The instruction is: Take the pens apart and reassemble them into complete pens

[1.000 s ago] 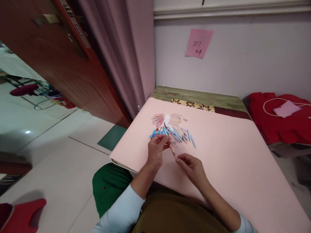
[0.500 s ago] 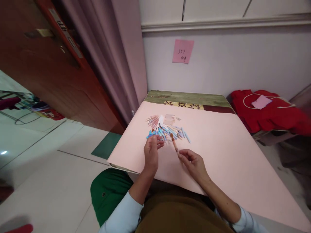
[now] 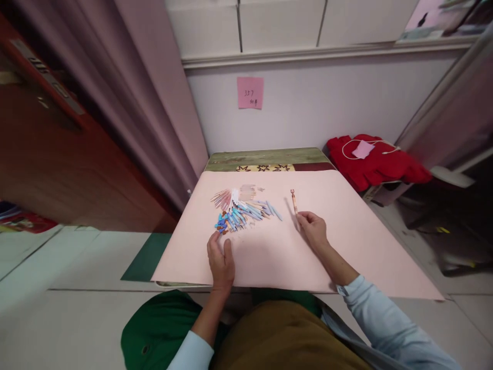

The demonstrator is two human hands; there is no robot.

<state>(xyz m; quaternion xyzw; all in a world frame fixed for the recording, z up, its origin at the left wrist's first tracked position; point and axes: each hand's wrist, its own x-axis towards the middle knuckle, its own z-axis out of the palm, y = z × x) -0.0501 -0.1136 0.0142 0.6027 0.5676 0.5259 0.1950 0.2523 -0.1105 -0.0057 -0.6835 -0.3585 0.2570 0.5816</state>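
My right hand [image 3: 314, 228] pinches a slim tan pen [image 3: 294, 200] with a brown decorated top, held upright to the right of the pile. At the near left edge of the pile is my left hand [image 3: 221, 261], its thumb and fingers apart with nothing between them. Its fingertips are close to blue and brown pen tops [image 3: 222, 224]; whether they touch cannot be made out. The pile holds many light blue and pale pens [image 3: 254, 209], with thin brownish sticks [image 3: 221, 199] fanned out behind and whitish pieces [image 3: 234, 197] between.
A pale pink sheet [image 3: 269, 262] covers the table, with a green wood-patterned edge [image 3: 265, 156] showing at the back. Red cloth [image 3: 377, 167] with a white cord lies beyond the right side. A pink note [image 3: 250, 93] is on the wall; a brown door [image 3: 77, 174] stands left.
My right hand has carried the pen away from the pile to the right. My left hand has drawn back toward the near left of the pile. The view has shifted right.
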